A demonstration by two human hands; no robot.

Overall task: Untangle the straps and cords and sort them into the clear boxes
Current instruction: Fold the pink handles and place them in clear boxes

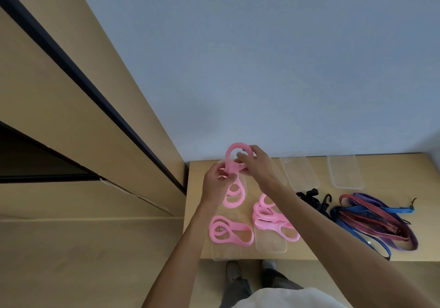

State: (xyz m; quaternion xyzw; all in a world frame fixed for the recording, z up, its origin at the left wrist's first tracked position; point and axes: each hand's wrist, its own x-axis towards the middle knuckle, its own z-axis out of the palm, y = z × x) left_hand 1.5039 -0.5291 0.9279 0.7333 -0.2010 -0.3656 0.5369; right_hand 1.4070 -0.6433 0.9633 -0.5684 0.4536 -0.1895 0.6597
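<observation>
overhead, from the head view, a pink strap (234,155) was held arched above the bench (309,243), apparently so its loops could be worked apart. its lower end was pinched by the curled fingers of the left hand (215,180), and its upper bend was gripped by the right hand (256,162). other pink straps (269,217) were left over the near clear boxes (270,242). striped cords (373,219) were lying tangled to the right, near two clear boxes (345,172) at the back.
</observation>
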